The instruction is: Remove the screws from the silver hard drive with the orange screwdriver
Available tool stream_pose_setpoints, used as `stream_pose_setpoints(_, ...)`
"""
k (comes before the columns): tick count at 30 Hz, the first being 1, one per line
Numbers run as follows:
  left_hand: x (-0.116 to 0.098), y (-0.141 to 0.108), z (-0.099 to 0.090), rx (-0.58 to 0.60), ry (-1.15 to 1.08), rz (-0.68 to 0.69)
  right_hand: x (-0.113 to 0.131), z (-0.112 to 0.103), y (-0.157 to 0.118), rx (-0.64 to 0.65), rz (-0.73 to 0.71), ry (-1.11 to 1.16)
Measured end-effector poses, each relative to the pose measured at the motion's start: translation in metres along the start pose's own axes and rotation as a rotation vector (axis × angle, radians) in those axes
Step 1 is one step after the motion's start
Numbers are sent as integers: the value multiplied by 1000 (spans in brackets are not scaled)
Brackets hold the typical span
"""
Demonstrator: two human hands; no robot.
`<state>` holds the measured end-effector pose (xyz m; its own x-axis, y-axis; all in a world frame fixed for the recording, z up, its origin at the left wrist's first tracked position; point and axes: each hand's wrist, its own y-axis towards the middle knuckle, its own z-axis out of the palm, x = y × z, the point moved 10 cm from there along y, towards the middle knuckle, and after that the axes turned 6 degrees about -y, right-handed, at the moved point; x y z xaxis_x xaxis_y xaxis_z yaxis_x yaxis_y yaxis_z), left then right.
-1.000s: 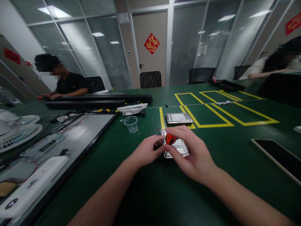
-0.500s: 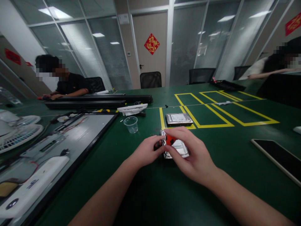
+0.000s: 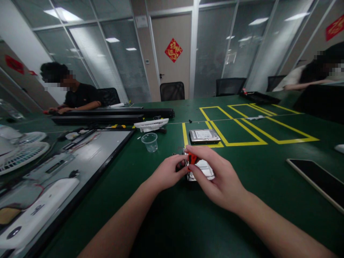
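Observation:
My right hand [image 3: 220, 175] is closed with thumb and fingers around the red-and-black handle of a screwdriver [image 3: 192, 158]. Below it a silver hard drive [image 3: 205, 170] lies on the green table, partly covered by both hands. My left hand [image 3: 169, 172] is curled at the drive's left end, its thumb and fingertips meeting close beside the screwdriver; what they grip is hidden. Just beyond my hands rests a second hard drive [image 3: 204, 136], label side up, inside yellow tape lines.
A clear plastic cup [image 3: 149, 142] and a white fan grille [image 3: 151, 124] stand left of the drives. A large panel [image 3: 107, 143] with parts on it fills the left side. A phone [image 3: 319, 179] lies at right. Two people sit across the table.
The red-and-black handle has turned slightly between my right fingers, and those fingers have shifted a little. My left hand and both drives look the same.

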<state>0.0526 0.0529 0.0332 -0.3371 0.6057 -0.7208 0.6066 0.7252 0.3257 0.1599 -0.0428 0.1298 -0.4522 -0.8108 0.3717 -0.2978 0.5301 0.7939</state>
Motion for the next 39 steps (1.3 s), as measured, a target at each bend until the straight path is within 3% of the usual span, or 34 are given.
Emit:
stream_pose_setpoints(14, 1, 0, 0, -5, 36, 0, -2, -6, 0, -44, 13, -22)
stream_pose_setpoints(20, 3, 0, -1, -4, 36, -19, -11, -3, -4, -34, 101, 15)
stream_pose_setpoints(28, 2, 0, -1, -3, 55, 4, -5, -9, 1, -86, 16, -45)
stream_pose_setpoints(39, -1, 0, 0, 19, 35, 14, -2, -6, 1, -50, -1, -12)
